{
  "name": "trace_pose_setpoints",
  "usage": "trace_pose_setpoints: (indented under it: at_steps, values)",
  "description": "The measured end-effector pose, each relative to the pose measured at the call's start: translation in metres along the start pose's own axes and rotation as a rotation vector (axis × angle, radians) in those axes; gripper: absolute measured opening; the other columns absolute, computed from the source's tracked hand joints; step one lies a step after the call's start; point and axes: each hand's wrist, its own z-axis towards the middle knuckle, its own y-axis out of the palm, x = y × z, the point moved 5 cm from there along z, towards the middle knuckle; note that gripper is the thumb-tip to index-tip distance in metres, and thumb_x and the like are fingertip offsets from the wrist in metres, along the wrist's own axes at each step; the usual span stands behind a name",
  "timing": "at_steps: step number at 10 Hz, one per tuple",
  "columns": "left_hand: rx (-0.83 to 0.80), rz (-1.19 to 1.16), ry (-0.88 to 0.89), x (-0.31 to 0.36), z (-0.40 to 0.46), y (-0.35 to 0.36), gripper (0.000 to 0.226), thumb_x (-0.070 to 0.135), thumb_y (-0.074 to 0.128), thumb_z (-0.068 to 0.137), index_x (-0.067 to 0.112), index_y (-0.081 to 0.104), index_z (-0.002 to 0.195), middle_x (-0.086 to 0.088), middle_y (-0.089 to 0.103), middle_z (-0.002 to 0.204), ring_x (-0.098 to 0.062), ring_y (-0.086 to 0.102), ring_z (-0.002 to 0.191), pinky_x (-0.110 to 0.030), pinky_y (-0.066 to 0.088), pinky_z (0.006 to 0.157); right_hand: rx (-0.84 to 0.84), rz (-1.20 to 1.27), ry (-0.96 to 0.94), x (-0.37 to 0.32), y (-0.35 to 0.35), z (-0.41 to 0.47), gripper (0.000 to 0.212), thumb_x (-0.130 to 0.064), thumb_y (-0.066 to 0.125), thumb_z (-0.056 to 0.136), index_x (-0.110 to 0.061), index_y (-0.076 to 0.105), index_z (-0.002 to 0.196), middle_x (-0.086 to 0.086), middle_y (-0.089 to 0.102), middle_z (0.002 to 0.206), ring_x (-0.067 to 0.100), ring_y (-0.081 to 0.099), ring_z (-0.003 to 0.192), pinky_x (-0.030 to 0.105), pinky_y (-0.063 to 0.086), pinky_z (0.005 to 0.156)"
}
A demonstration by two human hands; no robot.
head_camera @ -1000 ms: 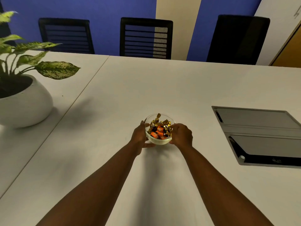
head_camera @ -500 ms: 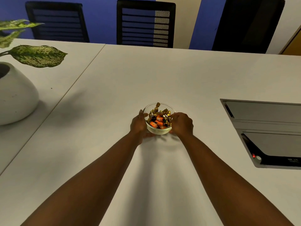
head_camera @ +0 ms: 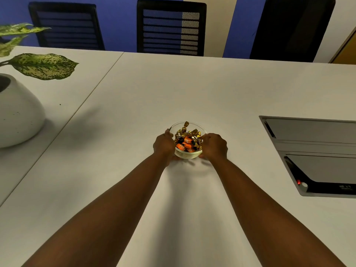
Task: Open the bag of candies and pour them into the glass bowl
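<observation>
A small glass bowl (head_camera: 187, 154) stands on the white table (head_camera: 192, 93), a little past the middle. It is filled with wrapped candies (head_camera: 187, 139), gold ones on top and orange ones toward me. My left hand (head_camera: 163, 145) grips the bowl's left side, thumb at the rim. My right hand (head_camera: 214, 146) grips its right side. Both arms are stretched out toward it. No candy bag is in view.
A white plant pot (head_camera: 17, 116) with spotted green leaves (head_camera: 44, 65) stands at the left. A recessed grey cable box (head_camera: 316, 155) with an open lid sits in the table at the right. Three black chairs (head_camera: 171, 27) line the far edge.
The bowl stays between my hands on the table. The view has tilted down a little, so the chairs and the plant sit higher in the frame.
</observation>
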Motion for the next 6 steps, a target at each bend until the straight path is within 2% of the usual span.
trace_pose_setpoints:
  at_steps: [1, 2, 3, 4, 5, 6]
  values:
    - [-0.014, -0.003, -0.014, 0.001, -0.001, 0.0, 0.04, 0.021, 0.032, 0.099, 0.004, 0.05, 0.13, -0.016, 0.053, 0.136, -0.036, 0.053, 0.122, -0.052, 0.054, 0.086, 0.012, -0.032, -0.02, -0.002, -0.002, -0.001, 0.041, -0.022, 0.031, 0.099, -0.001, 0.066, 0.108, 0.019, 0.071, 0.106, 0.036, 0.064, 0.102, 0.031, 0.047, 0.081]
    - [-0.031, -0.015, -0.034, 0.002, -0.003, -0.003, 0.039, 0.021, 0.034, 0.099, 0.003, 0.05, 0.13, -0.018, 0.054, 0.134, -0.037, 0.053, 0.12, -0.052, 0.054, 0.081, -0.033, -0.049, -0.012, -0.003, -0.002, -0.001, 0.042, -0.024, 0.03, 0.1, 0.0, 0.065, 0.106, 0.017, 0.071, 0.098, 0.032, 0.067, 0.082, 0.027, 0.047, 0.072]
    - [-0.03, -0.01, -0.029, 0.002, -0.006, -0.007, 0.045, 0.032, 0.033, 0.099, 0.002, 0.05, 0.127, -0.021, 0.055, 0.122, -0.038, 0.056, 0.111, -0.048, 0.054, 0.072, -0.107, -0.052, 0.042, -0.002, -0.002, -0.003, 0.048, -0.033, 0.026, 0.099, -0.004, 0.062, 0.11, 0.012, 0.068, 0.092, 0.026, 0.065, 0.059, 0.024, 0.046, 0.061]
    - [0.066, 0.165, 0.108, 0.011, -0.013, -0.016, 0.047, 0.033, 0.029, 0.099, 0.0, 0.051, 0.124, -0.021, 0.055, 0.125, -0.038, 0.054, 0.116, -0.049, 0.054, 0.086, -0.117, -0.095, 0.053, -0.007, -0.01, -0.01, 0.055, -0.043, 0.024, 0.097, -0.004, 0.058, 0.117, 0.017, 0.065, 0.116, 0.035, 0.064, 0.098, 0.037, 0.051, 0.089]
    - [0.156, 0.483, 0.339, 0.033, -0.023, -0.024, 0.045, 0.028, 0.024, 0.1, -0.006, 0.053, 0.104, -0.028, 0.06, 0.116, -0.041, 0.055, 0.112, -0.037, 0.044, 0.089, -0.082, -0.131, -0.008, -0.019, -0.029, -0.017, 0.053, -0.041, 0.025, 0.098, -0.004, 0.051, 0.127, 0.018, 0.057, 0.131, 0.034, 0.05, 0.121, 0.038, 0.042, 0.098]
    - [0.227, 0.645, 0.478, 0.061, -0.048, -0.033, 0.042, 0.025, 0.025, 0.1, -0.006, 0.046, 0.12, -0.029, 0.058, 0.122, -0.042, 0.049, 0.121, -0.039, 0.039, 0.087, -0.075, -0.122, -0.043, -0.038, -0.056, -0.033, 0.052, -0.039, 0.026, 0.1, -0.004, 0.042, 0.136, 0.017, 0.05, 0.139, 0.033, 0.043, 0.129, 0.038, 0.039, 0.103]
